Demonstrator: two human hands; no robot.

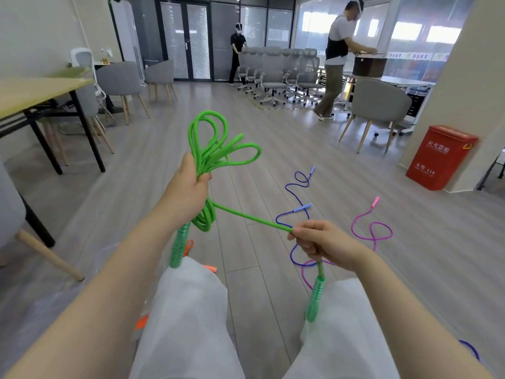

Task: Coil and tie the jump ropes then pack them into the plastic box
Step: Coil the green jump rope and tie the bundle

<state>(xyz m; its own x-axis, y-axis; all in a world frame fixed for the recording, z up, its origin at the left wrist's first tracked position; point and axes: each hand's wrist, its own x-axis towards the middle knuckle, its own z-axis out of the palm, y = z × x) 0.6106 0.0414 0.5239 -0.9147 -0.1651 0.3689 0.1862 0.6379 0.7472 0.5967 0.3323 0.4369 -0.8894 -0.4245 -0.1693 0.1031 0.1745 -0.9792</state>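
Green jump rope (218, 149) gripped mid-frame, coiled in the left hand (188, 187).
Right hand (319, 239) pinches its tail at lower right; red box (440, 157) at right reads "119".

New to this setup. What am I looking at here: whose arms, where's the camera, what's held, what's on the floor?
There is no machine here: a seated person wears one wide-angle camera on the head, looking forward and down, so the bare arms are their own. The left hand grips a bundle of loops of the green jump rope, with one green handle hanging below it. The right hand pinches the free stretch of the same rope, its other handle dangling over the knee. On the wooden floor ahead lie a blue rope and a pink rope, both uncoiled. No plastic box shows in this view.
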